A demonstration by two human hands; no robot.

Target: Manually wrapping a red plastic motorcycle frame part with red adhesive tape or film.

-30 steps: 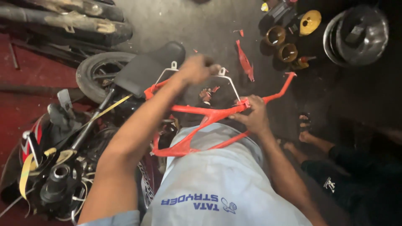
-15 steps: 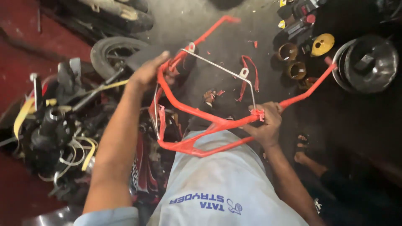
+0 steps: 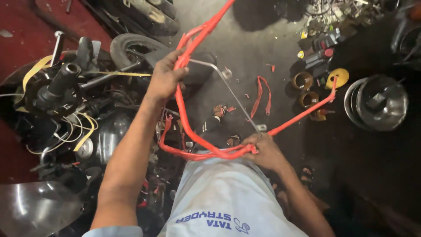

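Red frame (image 3: 199,151) now swung more upright; left hand (image 3: 166,77), right hand (image 3: 263,151) both still clenched around it.

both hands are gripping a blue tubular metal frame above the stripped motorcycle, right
Not quite: the tubular metal frame is red, not blue. The head view shows the left hand and the right hand both gripping it above the stripped motorcycle.

The grey concrete floor (image 3: 245,48) carries a red strap (image 3: 261,94), two brown cups (image 3: 305,90), a yellow disc (image 3: 338,77), stacked metal bowls (image 3: 378,103) and a tyre (image 3: 131,46).
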